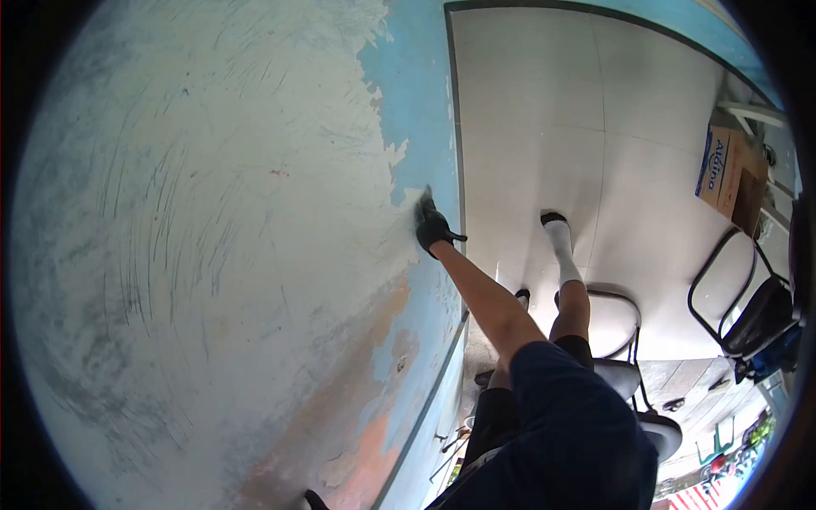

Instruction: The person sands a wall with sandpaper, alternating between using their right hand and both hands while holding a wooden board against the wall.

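My right hand (433,228), in a black glove, is up against the wall (280,204), where a pale surface meets ragged blue paint (433,76). Its fingers look closed, and their far end is smeared by motion. A short dark piece juts from the hand toward the floor; I cannot make out whether it is a finger or part of a tool. Only a dark tip of my left hand (315,500), gloved too, shows at the bottom edge near the wall; its fingers are mostly out of frame. Dark scratches and bare brownish and orange patches mark the wall.
A dark skirting edge (459,144) separates the wall from the tiled floor (527,93). My foot (553,218) stands on the tiles. Black-framed chairs (748,306) are at the right, and another chair (614,323) is behind me. A cardboard box (729,170) stands at far right.
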Demonstrator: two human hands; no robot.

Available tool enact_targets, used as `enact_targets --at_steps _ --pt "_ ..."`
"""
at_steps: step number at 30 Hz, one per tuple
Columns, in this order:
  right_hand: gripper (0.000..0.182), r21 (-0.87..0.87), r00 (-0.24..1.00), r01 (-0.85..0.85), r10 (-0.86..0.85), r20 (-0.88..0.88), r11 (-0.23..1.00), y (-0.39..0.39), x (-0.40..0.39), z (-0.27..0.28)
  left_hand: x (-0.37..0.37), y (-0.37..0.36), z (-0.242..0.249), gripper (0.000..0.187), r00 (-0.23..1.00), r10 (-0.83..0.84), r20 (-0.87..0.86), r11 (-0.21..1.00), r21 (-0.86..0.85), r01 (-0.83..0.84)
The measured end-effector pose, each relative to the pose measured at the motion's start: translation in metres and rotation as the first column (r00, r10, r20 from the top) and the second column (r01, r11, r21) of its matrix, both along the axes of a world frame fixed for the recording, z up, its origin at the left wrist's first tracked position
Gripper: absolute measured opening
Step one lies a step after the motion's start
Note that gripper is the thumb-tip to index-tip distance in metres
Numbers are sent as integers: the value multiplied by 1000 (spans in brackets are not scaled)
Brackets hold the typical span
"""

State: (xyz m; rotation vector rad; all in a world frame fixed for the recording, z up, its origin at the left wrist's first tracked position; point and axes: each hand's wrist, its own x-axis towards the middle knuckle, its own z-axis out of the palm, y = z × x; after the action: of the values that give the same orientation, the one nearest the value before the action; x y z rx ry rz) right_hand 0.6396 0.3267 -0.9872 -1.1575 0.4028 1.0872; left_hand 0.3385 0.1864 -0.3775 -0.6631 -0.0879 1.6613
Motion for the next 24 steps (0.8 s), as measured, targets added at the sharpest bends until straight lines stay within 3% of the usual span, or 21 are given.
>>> enact_targets --at_steps 1,2,3,4,6,7,8,9,10,12,13,14,15,16,17,18,19,20,21,22,24 --pt "58 -26 873 -131 128 470 991 3 -1 14 1 1 -1 90 1000 17 -9 1000 5 -17" --pt "63 -138 538 -110 176 824 984 5 -2 28 1 0 -3 90 999 41 -12 999 7 -40" --pt "63 -147 536 -117 187 823 982 -6 14 70 2 3 -4 91 998 55 -17 998 9 -55" --pt "60 184 464 -180 -82 882 966 -19 33 118 1 3 -3 92 997 72 -24 997 9 -72" --pt "56 487 407 -261 -363 838 833 -29 24 130 -1 4 -2 93 995 100 -23 995 16 -99" --pt "59 70 609 -400 208 765 914 -29 0 91 -3 3 -3 94 994 112 -14 993 24 -112" --pt "60 -129 655 -487 459 600 864 -29 -11 80 -5 3 -5 94 992 124 2 992 28 -124" --pt "61 -294 633 -611 676 377 735 -30 -22 69 -7 2 -6 95 990 137 12 990 29 -138" --pt "63 -710 76 -611 918 389 352 -20 -29 82 -10 3 -6 96 990 140 14 990 29 -141" --pt "63 -792 -70 -374 836 544 483 -5 -45 111 -14 1 -9 97 987 160 20 986 40 -161" --pt "61 -429 329 -278 505 798 859 -18 -56 143 -20 -1 -6 98 983 183 8 983 27 -183" --pt "61 -440 320 -286 518 794 851 -32 -56 171 -25 -2 -7 99 980 200 -18 980 3 -200" --pt "55 -41 532 -438 296 793 898 -38 -52 194 -31 -4 -8 100 977 206 -57 978 -26 -207" --pt "51 361 760 -475 168 627 803 -44 -49 215 -41 -4 -8 101 969 183 -164 974 -100 -201" --pt "51 361 778 -484 203 594 797 -48 -47 214 -51 -4 -5 111 946 64 -318 964 -226 -141" --pt "52 171 730 -480 283 623 861 -47 -50 194 -31 -2 -12 111 951 67 -303 966 -220 -139" --pt "53 -105 666 -456 416 619 884 -42 -51 173 -9 4 -27 119 963 168 212 959 190 -209" --pt "55 -365 585 -475 597 549 801 -35 -49 157 23 10 -38 129 749 21 663 763 473 -441" --pt "57 -468 541 -467 661 520 750 -27 -42 161 25 11 -37 129 746 24 665 765 468 -442" --pt "60 -450 551 -366 579 600 815 -20 -41 170 26 14 -36 127 688 -7 726 738 468 -486" --pt "66 -105 496 -102 142 857 989 -21 -36 231 26 17 -45 125 534 -74 842 677 435 -593"
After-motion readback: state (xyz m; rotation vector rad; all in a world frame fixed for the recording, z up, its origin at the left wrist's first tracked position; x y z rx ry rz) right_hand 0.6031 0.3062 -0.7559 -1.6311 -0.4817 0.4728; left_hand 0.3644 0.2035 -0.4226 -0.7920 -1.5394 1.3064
